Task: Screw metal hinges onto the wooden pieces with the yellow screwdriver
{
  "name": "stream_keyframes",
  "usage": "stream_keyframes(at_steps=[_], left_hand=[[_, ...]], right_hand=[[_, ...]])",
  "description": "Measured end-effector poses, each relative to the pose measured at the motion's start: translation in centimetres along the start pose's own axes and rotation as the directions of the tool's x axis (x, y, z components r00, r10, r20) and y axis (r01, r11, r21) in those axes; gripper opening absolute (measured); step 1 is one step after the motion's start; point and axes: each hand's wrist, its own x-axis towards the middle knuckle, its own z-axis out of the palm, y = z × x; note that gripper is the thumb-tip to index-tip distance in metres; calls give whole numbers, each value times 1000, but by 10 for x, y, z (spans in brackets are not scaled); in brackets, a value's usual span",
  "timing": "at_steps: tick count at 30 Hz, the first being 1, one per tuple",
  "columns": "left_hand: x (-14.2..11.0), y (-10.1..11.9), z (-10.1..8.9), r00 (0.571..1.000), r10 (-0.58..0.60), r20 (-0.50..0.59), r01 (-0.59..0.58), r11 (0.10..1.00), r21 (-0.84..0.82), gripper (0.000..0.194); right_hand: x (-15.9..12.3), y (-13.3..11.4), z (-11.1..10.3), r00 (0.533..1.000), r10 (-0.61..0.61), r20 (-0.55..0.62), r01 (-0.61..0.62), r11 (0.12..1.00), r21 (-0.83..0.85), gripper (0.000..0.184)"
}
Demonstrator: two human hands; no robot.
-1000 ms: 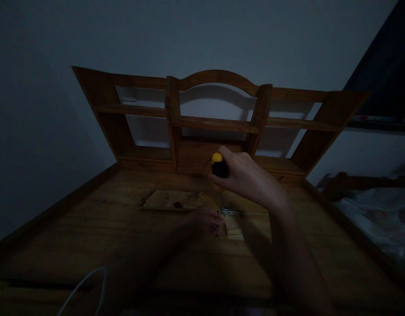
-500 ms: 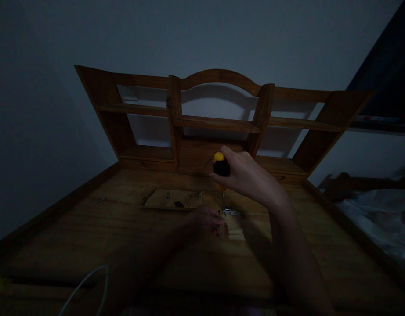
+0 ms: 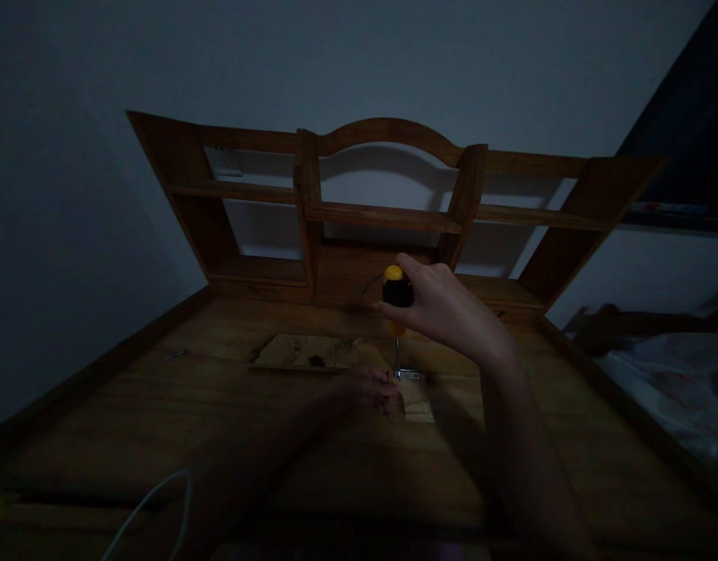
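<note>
In dim light, my right hand [image 3: 438, 300] was closed around the black-and-yellow handle of a screwdriver [image 3: 398, 292], thumb and fingers wrapped about it, the tool nearly upright over the desk [image 3: 219, 421]. Its shaft ran down to the left end of a small metal hinge [image 3: 411, 375]; whether the tip sat in a screw was too small to tell. The hinge lay at the far edge of a small pale wooden block [image 3: 417, 405], which rested on the desk. My left hand [image 3: 364, 387] was low at the block's left side, its fingers partly bent against it, though in the shadow I could not tell how firmly they had hold. Just beyond that hand, to the left, lay a rough-edged wooden board [image 3: 306, 352], and farther left a thin, small piece [image 3: 175, 355]. A white cord [image 3: 188, 499] looped at the near left. At the back of the desk stood a wooden shelf unit [image 3: 385, 216] with an arched top, against a pale wall [image 3: 359, 62].
</note>
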Motion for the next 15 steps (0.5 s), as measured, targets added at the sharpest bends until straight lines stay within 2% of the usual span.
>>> stream_keyframes(at_steps=[3,8,15], left_hand=[[1,-2,-1,1000,6,-22,-6,1000,-14,33],[0,0,-1,1000,3,6,-2,1000,-7,31],[-3,3,3,999,-18,-33,18,1000,6,23]], right_hand=[[0,1,0,1000,-1,-1,1,1000,-4,27],[-1,2,-1,1000,-6,-12,6,1000,-13,26],[-1,1,-6,1000,20,-4,-20,1000,0,27]])
